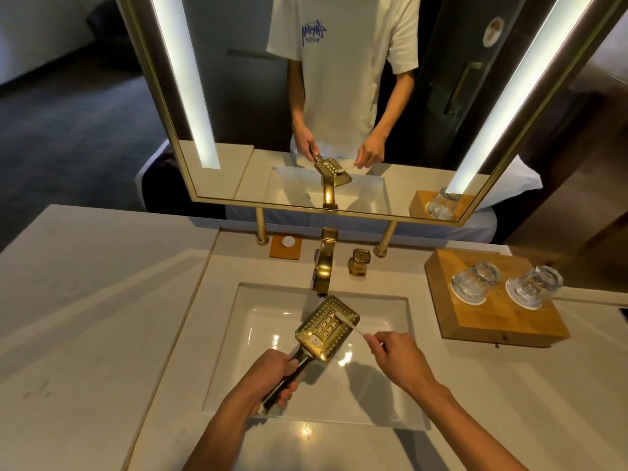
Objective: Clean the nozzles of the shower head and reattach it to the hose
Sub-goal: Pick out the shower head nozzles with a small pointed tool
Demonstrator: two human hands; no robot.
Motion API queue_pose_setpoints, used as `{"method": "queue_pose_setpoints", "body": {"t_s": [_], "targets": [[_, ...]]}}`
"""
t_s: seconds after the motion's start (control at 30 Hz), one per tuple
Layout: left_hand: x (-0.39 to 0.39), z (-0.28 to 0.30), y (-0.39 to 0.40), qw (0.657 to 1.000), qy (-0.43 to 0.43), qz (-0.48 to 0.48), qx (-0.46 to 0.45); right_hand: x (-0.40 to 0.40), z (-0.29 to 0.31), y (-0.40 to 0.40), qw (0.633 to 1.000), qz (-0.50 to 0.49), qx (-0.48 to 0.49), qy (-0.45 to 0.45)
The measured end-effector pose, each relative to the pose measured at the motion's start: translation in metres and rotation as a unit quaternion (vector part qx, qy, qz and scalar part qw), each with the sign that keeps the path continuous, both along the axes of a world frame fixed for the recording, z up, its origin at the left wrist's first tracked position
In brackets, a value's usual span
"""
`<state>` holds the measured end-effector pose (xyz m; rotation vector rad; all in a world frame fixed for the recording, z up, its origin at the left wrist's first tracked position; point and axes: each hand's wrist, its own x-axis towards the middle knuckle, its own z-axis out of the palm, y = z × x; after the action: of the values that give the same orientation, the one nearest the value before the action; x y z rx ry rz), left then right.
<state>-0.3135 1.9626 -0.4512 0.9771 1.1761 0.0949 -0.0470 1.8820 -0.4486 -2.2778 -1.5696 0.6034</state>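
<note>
The gold shower head (327, 328) is hanging face-up over the middle of the sink (265, 334), just in front of the faucet (323, 263), and the white toothbrush (350, 323) is working the nozzles near its far right corner. The left hand (272, 379) is clenching the handle while the right hand (396, 355) is pinching the brush's end. Short strokes, row by row, with the head held steady, should be serving best here; no hose is showing.

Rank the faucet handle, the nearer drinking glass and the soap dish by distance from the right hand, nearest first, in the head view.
From the right hand:
1. Faucet handle, behind the basin, right of the spout.
2. Nearer drinking glass, on the wooden tray, right.
3. Soap dish, back left.
</note>
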Motion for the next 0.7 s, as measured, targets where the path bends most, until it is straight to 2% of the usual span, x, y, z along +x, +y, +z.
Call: {"method": "queue_pose_setpoints", "body": {"t_s": [0.07, 0.23, 0.4, 0.57, 0.7], "targets": [[0.001, 0.001, -0.001, 1.0, 0.009, -0.001, 0.001, 0.0, 0.001, 0.001, 1.0, 0.015, -0.003, -0.022], [0.006, 0.005, -0.003, 1.0, 0.007, -0.006, 0.005, 0.009, 0.017, 0.02, 0.998, -0.046, 0.0, -0.045], [0.007, 0.007, -0.001, 1.0, 0.025, -0.012, -0.003, -0.009, 0.013, 0.018, 0.997, 0.049, -0.021, -0.064], [0.01, 0.009, -0.003, 1.0, 0.013, -0.009, -0.004, 0.011, 0.03, 0.032, 0.995, -0.033, -0.03, -0.085], [0.011, 0.011, -0.001, 1.0, 0.022, -0.011, 0.001, 0.0, 0.027, 0.029, 0.996, 0.046, -0.042, -0.062]]}}
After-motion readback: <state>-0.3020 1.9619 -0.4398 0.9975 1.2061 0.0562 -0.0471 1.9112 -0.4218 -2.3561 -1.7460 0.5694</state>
